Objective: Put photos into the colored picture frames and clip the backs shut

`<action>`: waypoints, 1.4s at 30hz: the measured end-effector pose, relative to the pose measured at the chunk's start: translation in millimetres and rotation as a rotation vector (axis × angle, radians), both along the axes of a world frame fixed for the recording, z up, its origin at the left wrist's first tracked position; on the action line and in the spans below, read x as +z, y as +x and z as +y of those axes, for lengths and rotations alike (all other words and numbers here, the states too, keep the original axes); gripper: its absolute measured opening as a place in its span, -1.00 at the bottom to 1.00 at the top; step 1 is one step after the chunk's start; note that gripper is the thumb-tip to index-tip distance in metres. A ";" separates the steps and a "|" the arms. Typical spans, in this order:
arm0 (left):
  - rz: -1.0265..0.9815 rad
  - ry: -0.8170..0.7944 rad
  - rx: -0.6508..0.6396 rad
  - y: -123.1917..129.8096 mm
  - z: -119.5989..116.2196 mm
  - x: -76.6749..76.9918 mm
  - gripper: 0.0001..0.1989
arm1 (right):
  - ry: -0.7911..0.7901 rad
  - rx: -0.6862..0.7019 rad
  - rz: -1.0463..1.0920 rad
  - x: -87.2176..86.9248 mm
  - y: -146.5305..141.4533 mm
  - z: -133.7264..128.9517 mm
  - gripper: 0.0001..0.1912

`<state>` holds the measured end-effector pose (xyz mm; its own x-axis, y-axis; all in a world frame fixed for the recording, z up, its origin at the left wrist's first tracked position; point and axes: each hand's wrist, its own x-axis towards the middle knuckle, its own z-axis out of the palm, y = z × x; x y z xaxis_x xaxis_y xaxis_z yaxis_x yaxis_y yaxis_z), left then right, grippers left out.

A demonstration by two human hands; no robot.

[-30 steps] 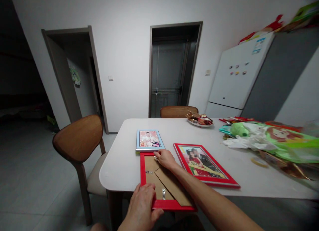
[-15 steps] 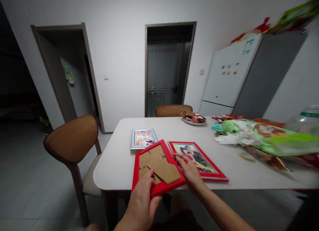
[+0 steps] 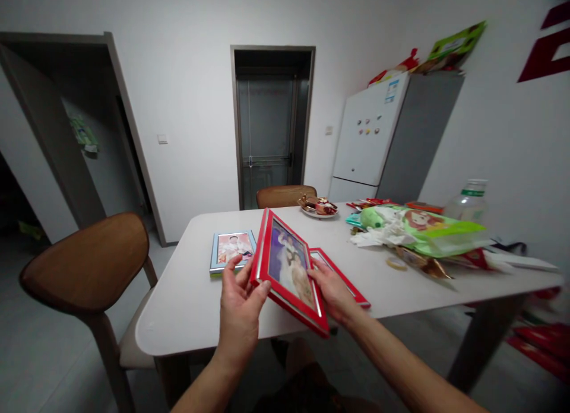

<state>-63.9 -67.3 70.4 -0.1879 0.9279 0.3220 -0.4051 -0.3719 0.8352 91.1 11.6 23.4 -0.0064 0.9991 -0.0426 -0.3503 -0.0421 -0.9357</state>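
Note:
Both hands hold a red picture frame [image 3: 291,264] tilted above the near edge of the white table [image 3: 178,318], its photo side turned up toward me. At its lower left corner is my left hand [image 3: 240,309], thumb along the front edge and fingers behind. My right hand [image 3: 332,291] grips the right edge, with the thumb at the front and the other fingers mostly hidden. Behind the held frame, a second red picture frame [image 3: 356,295] lies flat, partly covered. A light blue picture frame [image 3: 214,256] with a portrait lies to the left.
Green plastic packaging [image 3: 427,235] and crumpled white tissue [image 3: 378,235] lie on the table's right side, near a clear jar [image 3: 467,205]. A plate of wrapped items [image 3: 318,214] stands at the back. Wooden chairs [image 3: 89,261] stand left and behind; a refrigerator [image 3: 369,134] is beyond.
The held red frame has turned over from its brown backing to its photo side. My left hand has moved up and left, and the view has swung right.

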 end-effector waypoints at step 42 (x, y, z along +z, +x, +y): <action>-0.090 -0.447 0.141 -81.8 64.1 -92.2 -0.79 | 0.916 0.157 -1.517 -16.5 -133.7 32.9 -0.81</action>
<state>-145.7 -3.2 -21.8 -0.3305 0.9353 -0.1268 -0.4549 -0.0402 0.8897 -42.6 44.5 6.8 -0.5835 0.6979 0.4152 0.7153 0.6838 -0.1440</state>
